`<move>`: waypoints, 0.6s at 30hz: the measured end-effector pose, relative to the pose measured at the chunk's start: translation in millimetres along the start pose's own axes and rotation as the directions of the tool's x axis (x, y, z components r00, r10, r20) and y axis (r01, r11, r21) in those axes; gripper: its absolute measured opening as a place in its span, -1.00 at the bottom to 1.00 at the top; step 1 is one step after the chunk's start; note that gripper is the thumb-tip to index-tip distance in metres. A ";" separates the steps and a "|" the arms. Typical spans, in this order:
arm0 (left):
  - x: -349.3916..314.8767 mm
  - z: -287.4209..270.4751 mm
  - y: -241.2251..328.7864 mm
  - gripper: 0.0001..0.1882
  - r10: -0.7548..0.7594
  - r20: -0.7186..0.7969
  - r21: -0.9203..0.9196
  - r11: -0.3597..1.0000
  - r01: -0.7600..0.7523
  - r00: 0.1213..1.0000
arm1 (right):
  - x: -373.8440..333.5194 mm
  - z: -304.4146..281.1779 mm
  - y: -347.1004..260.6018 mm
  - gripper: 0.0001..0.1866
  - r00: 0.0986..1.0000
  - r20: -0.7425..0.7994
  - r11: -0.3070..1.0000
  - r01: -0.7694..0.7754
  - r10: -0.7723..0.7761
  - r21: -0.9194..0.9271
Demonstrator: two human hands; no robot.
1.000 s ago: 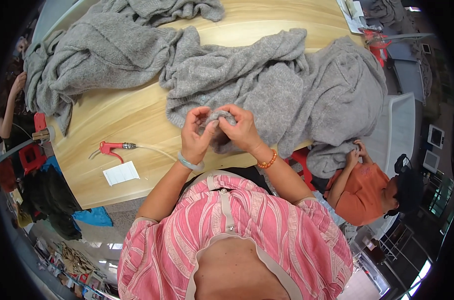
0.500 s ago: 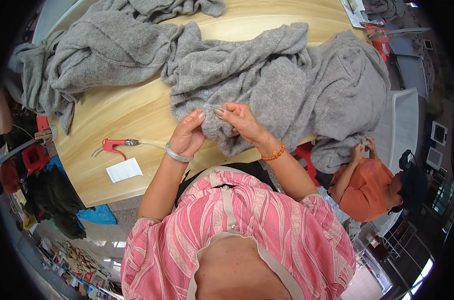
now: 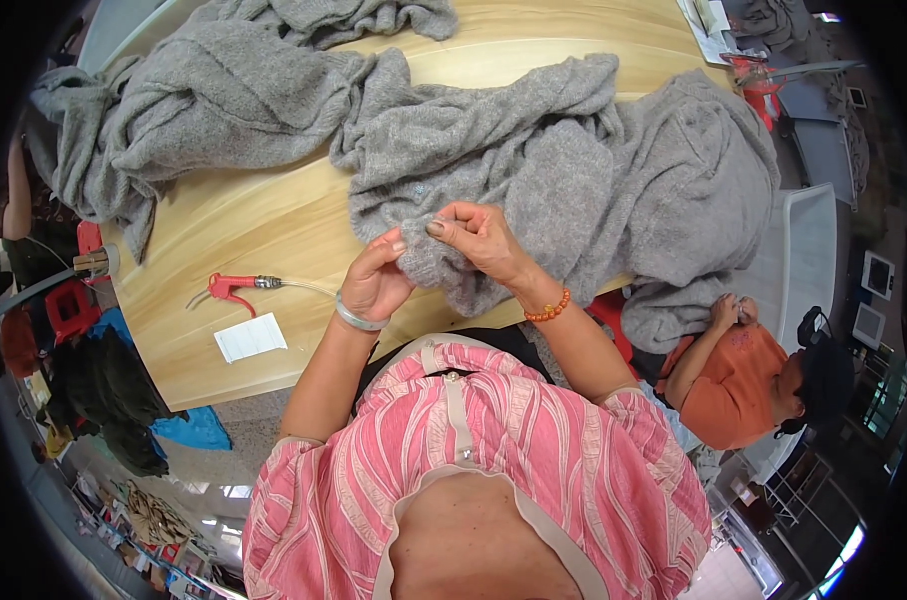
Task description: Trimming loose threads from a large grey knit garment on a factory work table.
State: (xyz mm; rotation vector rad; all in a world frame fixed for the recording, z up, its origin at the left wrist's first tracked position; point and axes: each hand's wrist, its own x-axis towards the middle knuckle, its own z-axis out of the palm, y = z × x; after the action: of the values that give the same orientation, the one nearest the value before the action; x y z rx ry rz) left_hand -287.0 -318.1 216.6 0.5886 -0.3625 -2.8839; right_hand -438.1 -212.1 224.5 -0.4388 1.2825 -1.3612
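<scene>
A grey knitted garment (image 3: 564, 170) lies bunched across the table in front of me. Between thumb and fingers, my left hand (image 3: 376, 275) pinches the near edge of the knit. Close beside it, my right hand (image 3: 482, 243) also grips the cloth, thumb pressed against the fingers. A small fold of the knit is held up between the two hands. Whether a needle or thread sits in the right fingertips is too small to tell.
Left of my hands lie a red air blow gun (image 3: 236, 288) with a hose and a white paper slip (image 3: 251, 338) on the wooden table (image 3: 244, 225). More grey knitwear (image 3: 224, 100) covers the far left. At the right, a person in orange (image 3: 726, 385) handles grey knit.
My fingertips have moved slightly apart, the right hand still pinching the knit. The other person's hands have shifted a little on their cloth.
</scene>
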 end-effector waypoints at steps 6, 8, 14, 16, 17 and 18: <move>-2.1 -14.9 -8.2 -0.72 0.010 -0.057 0.264 0.964 0.005 0.998 | -4.9 -5.7 13.3 -0.76 0.999 0.008 0.981 -0.045 0.047 -0.190; -0.7 -29.2 -12.4 -0.75 0.026 -0.111 0.381 0.924 0.019 0.994 | -8.2 -9.6 22.1 -0.78 0.951 -0.055 0.773 0.214 -0.305 -0.597; -2.9 -36.2 -25.9 -0.80 0.030 -0.157 0.645 0.760 0.080 0.987 | -19.7 -9.0 21.3 -0.67 0.987 0.160 0.982 0.022 0.008 -0.185; -0.4 -39.7 -29.1 -0.83 -0.016 -0.146 0.554 0.827 0.095 0.989 | -11.7 -16.9 42.5 -0.67 0.993 0.119 0.981 0.036 -0.013 -0.193; 1.2 -39.6 -30.1 -0.83 -0.020 -0.145 0.560 0.823 0.098 0.989 | -8.7 -21.9 52.3 -0.68 0.996 0.080 0.978 0.045 -0.029 -0.205; 0.5 -39.1 -31.1 -0.83 -0.017 -0.207 0.509 0.852 0.122 0.978 | -9.1 -22.7 54.3 -0.70 0.998 0.056 0.988 -0.012 0.021 -0.154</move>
State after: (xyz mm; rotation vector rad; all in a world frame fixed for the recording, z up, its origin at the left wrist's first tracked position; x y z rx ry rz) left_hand -275.5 -296.4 173.1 0.9753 -1.1309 -2.7468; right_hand -429.8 -180.8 174.6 -0.5683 1.3456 -1.2321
